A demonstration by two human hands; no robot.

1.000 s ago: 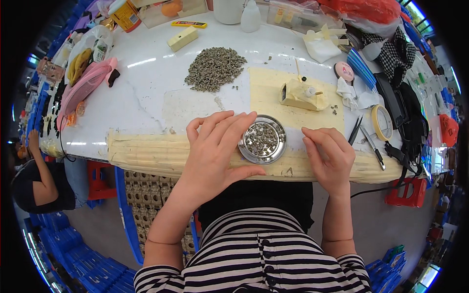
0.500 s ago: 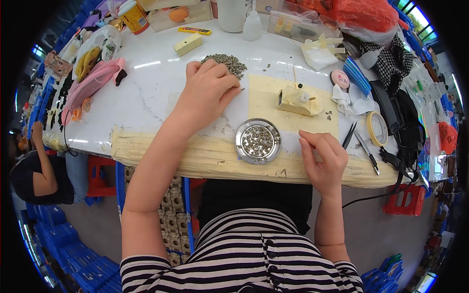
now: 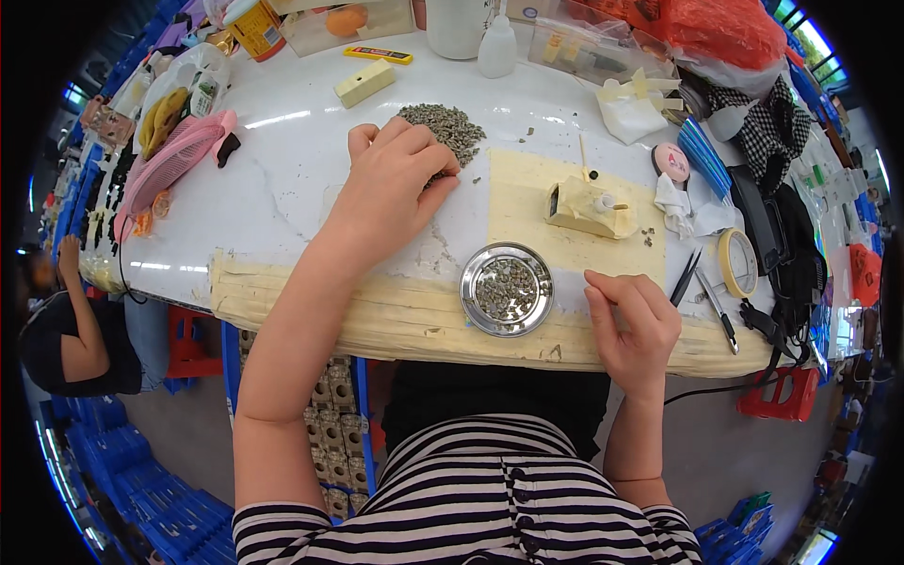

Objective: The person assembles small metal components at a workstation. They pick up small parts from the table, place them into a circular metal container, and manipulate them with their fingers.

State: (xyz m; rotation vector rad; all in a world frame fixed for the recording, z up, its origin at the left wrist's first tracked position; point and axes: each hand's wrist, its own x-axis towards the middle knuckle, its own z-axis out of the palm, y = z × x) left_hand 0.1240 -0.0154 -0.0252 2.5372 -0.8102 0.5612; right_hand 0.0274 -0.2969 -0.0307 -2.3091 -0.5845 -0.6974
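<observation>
Your left hand [image 3: 400, 184] was at the near edge of the pile [image 3: 443, 132] of small metal parts, thumb and fingers curled close; you couldn't tell from this view whether they had closed on a part. Your right hand [image 3: 636, 325] was to the right of the dish [image 3: 508, 330], thumb and forefinger slightly apart. The round dish sat near your edge of the surface [image 3: 282, 179], more parts [image 3: 508, 290] inside it. Beyond your right hand stood the block [image 3: 584, 212], and the tweezers [image 3: 685, 278] lay to its right.

White table [image 3: 282, 179] (front edge [image 3: 414, 333] taped), heap of small grey parts [image 3: 444, 126], 1 round metal dish [image 3: 508, 330]
</observation>
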